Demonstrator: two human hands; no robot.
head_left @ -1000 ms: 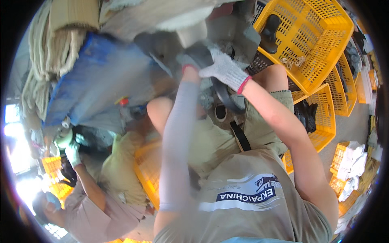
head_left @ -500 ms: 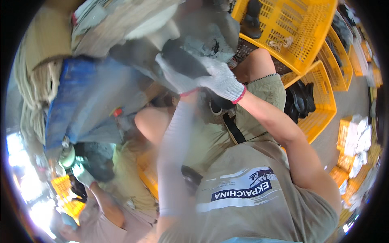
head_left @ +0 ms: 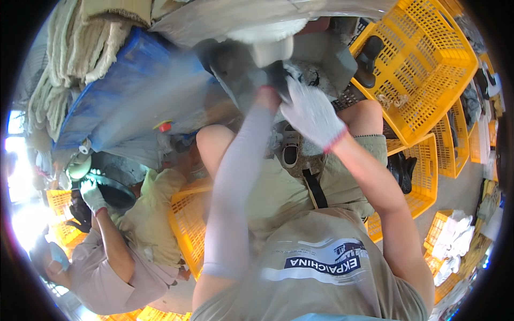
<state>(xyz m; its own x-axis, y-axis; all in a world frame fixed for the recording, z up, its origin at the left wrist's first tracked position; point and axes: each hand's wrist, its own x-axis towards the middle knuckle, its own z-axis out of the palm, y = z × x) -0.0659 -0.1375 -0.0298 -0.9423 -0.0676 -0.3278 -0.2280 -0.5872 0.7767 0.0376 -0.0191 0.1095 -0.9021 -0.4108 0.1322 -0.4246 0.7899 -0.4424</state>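
In front of me, a dark shoe (head_left: 276, 75), blurred by motion, is pressed up beneath a pale spinning-looking wheel (head_left: 273, 52). My right hand (head_left: 313, 113), in a white knit glove with a red cuff, closes on the shoe's near right side. My left hand (head_left: 260, 81) grips it from the left; its fingers are smeared and partly hidden behind the shoe. A grey sleeve covers my left forearm. Around the wheel stands a dark metal hood (head_left: 230, 69), and a dusty grey tray surface (head_left: 326, 80) lies just right of it.
A yellow crate (head_left: 455, 53) at upper right holds a dark shoe (head_left: 369, 61); another yellow crate (head_left: 425, 187) below holds black shoes (head_left: 399, 168). To the left are a blue panel (head_left: 123, 91), a red switch (head_left: 164, 127), hanging cloth strips (head_left: 80, 53), and a co-worker's gloved hand (head_left: 92, 196) near a pale-green wheel (head_left: 80, 167).
Both my hands have shifted right with the shoe, and it now meets the wheel. The shoe's broad dark face has turned out of sight. The view has shifted too.
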